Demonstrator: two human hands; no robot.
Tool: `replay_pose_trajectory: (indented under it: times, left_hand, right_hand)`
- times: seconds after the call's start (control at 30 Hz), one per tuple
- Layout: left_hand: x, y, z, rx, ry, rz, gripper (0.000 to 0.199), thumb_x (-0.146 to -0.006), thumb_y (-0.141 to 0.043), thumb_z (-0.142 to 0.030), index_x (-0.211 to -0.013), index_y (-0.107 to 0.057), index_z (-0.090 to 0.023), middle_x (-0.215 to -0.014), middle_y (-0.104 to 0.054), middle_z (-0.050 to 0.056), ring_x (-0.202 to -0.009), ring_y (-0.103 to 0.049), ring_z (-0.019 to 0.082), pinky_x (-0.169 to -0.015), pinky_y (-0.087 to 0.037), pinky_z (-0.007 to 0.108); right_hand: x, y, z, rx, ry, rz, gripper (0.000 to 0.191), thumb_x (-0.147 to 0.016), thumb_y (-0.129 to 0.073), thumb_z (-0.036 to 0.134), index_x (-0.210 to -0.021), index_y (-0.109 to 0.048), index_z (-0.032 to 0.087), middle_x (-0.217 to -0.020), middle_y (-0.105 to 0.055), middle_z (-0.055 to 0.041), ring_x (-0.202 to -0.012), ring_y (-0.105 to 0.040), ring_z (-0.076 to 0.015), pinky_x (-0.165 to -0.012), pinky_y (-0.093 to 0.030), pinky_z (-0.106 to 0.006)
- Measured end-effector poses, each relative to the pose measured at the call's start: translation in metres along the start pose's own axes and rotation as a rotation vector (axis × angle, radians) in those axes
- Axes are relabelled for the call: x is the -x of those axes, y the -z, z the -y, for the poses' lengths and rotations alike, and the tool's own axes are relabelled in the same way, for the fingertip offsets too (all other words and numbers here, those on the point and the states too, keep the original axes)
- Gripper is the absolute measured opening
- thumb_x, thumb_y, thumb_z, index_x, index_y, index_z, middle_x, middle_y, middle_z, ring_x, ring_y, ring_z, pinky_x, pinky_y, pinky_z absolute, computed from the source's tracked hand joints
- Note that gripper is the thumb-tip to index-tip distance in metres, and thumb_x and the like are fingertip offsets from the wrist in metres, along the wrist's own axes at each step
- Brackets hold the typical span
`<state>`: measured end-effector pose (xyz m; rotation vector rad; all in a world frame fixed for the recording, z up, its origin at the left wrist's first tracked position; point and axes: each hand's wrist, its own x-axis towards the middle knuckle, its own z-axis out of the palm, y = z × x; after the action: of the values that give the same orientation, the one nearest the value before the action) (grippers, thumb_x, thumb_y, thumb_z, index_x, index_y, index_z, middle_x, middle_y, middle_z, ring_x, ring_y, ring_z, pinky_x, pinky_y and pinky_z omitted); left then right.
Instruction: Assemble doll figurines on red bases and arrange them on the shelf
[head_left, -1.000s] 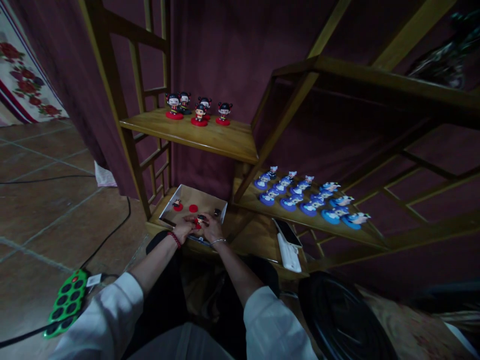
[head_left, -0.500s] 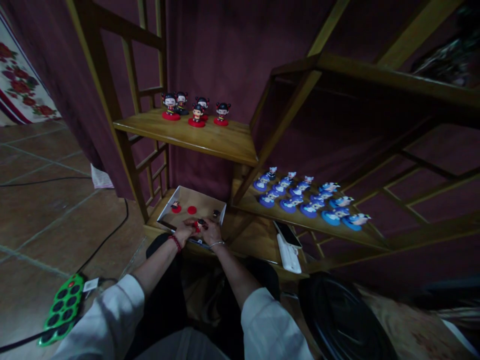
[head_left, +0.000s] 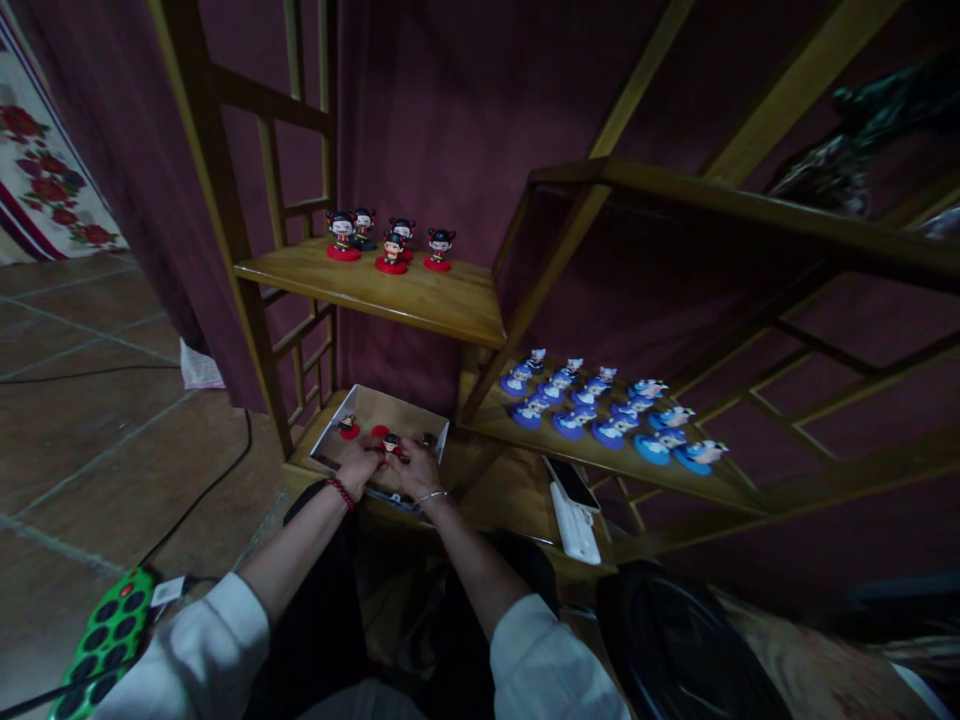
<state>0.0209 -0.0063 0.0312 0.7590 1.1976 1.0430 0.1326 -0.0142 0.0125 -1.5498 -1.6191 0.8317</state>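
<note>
Held figurine nearer red disc

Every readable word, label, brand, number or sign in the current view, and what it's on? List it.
No legible text anywhere.
White rectangular tag by the green plastic power strip: any print too small to read.
White-walled, brown-bottomed box: pale mark on its near side, too blurred to read.
Held black-haired little figurine: no lettering discernible.

The left arm is slanting up and rightward from the lower left, the right arm up and leftward from the bottom. Left of centre, the left hand and right hand are facing each other, both curling inward.
</note>
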Motion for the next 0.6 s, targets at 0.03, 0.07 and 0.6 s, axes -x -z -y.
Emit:
replay_pose_trajectory:
  times: [0.03,0.07,0.6]
  left_hand:
    - [0.002,0.000,-0.002,-0.008,-0.009,0.006,0.022,-0.053,-0.047,0.006,-0.059,-0.056,-0.014,-0.054,-0.054,-0.002,-0.051,-0.049,0.008,-0.051,-0.040,0.018]
    - [0.003,0.000,-0.004,-0.018,-0.015,0.007,0.022,-0.052,-0.047,0.005,-0.058,-0.056,-0.014,-0.054,-0.054,-0.002,-0.050,-0.049,0.008,-0.050,-0.039,0.018]
    - [0.017,0.009,-0.012,-0.047,-0.089,0.019,0.032,-0.050,-0.049,0.004,-0.073,-0.063,-0.012,-0.066,-0.063,0.001,-0.064,-0.055,0.012,-0.061,-0.040,0.020]
  right_hand:
    - [0.001,0.001,0.003,-0.006,-0.002,0.002,0.016,-0.070,-0.057,0.020,-0.086,-0.060,0.020,-0.089,-0.065,-0.0031,-0.078,-0.061,-0.0146,-0.073,-0.049,-0.028]
    - [0.002,0.002,0.007,-0.008,-0.001,0.002,0.014,-0.070,-0.057,0.021,-0.084,-0.060,0.020,-0.089,-0.065,-0.0031,-0.078,-0.061,-0.0146,-0.073,-0.049,-0.028]
    - [0.006,0.008,0.020,-0.273,0.009,0.135,0.026,-0.067,-0.057,0.014,-0.093,-0.056,0.017,-0.092,-0.066,-0.0025,-0.084,-0.062,-0.0142,-0.081,-0.048,-0.031]
